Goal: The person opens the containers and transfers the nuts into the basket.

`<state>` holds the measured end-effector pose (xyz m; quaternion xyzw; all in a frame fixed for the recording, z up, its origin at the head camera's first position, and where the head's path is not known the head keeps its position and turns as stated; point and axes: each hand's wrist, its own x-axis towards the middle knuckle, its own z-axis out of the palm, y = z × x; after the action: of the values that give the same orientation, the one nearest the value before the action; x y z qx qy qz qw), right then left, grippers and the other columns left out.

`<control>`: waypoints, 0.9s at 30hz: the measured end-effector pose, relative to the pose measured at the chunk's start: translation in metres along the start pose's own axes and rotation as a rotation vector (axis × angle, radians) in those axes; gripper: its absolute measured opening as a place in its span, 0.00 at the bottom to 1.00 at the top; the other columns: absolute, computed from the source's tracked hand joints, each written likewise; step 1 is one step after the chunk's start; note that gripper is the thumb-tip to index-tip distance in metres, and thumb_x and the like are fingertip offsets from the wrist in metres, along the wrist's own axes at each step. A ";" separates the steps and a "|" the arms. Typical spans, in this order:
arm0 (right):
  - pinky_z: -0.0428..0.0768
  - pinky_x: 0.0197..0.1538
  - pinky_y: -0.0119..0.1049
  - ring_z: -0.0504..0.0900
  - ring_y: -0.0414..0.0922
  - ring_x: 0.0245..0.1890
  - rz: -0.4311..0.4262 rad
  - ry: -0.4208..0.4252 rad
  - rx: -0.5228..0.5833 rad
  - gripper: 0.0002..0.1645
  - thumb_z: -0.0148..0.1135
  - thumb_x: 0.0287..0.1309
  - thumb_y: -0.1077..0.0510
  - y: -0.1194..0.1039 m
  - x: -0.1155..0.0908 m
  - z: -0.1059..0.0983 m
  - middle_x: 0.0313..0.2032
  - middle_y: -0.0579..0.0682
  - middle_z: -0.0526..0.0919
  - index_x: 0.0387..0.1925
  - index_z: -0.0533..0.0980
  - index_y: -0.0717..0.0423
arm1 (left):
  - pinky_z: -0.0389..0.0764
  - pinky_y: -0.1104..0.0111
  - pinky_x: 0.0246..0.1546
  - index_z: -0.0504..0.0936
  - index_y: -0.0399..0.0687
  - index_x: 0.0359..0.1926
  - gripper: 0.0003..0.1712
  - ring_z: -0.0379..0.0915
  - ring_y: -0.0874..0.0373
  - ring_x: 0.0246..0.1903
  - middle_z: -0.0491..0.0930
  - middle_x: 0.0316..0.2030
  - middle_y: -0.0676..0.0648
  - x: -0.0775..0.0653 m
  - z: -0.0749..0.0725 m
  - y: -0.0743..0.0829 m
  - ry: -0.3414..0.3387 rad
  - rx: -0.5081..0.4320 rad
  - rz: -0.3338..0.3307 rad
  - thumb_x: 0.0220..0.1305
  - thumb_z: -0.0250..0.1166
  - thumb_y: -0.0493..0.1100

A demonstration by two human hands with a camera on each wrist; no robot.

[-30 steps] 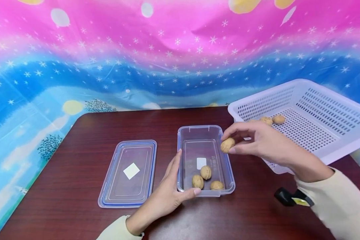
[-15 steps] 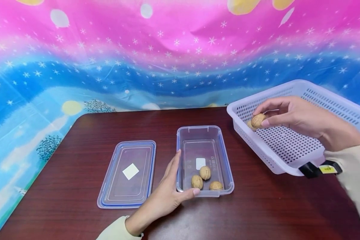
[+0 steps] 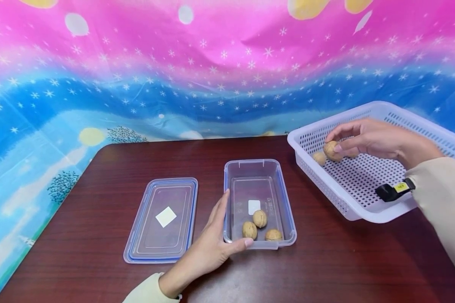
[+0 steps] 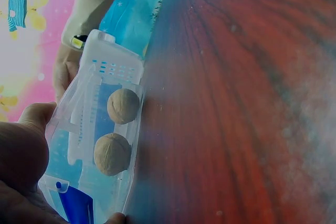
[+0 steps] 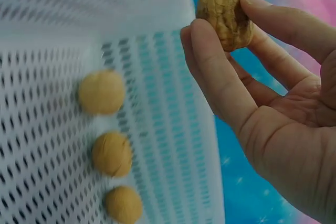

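My right hand pinches a walnut between thumb and fingertips, over the pale lilac perforated basket. In the right wrist view, three more walnuts lie in a row on the basket floor, below the held one. My left hand rests against a clear plastic food container, its fingers straight along the left wall and its thumb across the near rim. Three walnuts sit at the container's near end; two of them show through its wall in the left wrist view.
A clear lid with a blue seal and a white square label lies flat left of the container. Dark red wood tabletop carries everything. Behind it hangs a pink and blue snowflake cloth.
My right hand has carried a walnut from beside the container's right rim back over the basket, then shifted slightly there. My left hand, the container and its walnuts have stayed put.
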<state>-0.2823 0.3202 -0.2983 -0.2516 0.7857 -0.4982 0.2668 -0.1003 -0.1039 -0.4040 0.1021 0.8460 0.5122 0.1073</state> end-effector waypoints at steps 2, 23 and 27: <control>0.86 0.57 0.40 0.88 0.46 0.52 0.043 -0.014 0.000 0.18 0.55 0.73 0.71 0.004 0.003 -0.002 0.50 0.48 0.86 0.58 0.79 0.56 | 0.59 0.38 0.75 0.40 0.65 0.86 0.67 0.48 0.43 0.81 0.44 0.85 0.47 0.000 0.000 0.000 0.001 -0.001 0.002 0.59 0.78 0.57; 0.87 0.54 0.42 0.87 0.47 0.46 0.449 0.014 -0.114 0.19 0.65 0.65 0.68 0.021 0.028 0.008 0.44 0.52 0.86 0.55 0.77 0.75 | 0.59 0.39 0.75 0.41 0.64 0.86 0.67 0.49 0.44 0.80 0.44 0.84 0.48 0.002 -0.001 -0.001 0.000 -0.016 0.011 0.59 0.78 0.56; 0.88 0.51 0.41 0.88 0.46 0.43 0.463 0.008 -0.136 0.18 0.64 0.65 0.69 0.023 0.030 0.010 0.40 0.51 0.87 0.54 0.77 0.75 | 0.58 0.39 0.75 0.41 0.64 0.86 0.67 0.49 0.44 0.80 0.44 0.84 0.48 0.001 -0.001 0.000 -0.002 -0.020 0.005 0.59 0.78 0.56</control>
<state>-0.3001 0.3027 -0.3280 -0.0801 0.8551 -0.3706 0.3535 -0.1019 -0.1041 -0.4042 0.1035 0.8404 0.5209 0.1078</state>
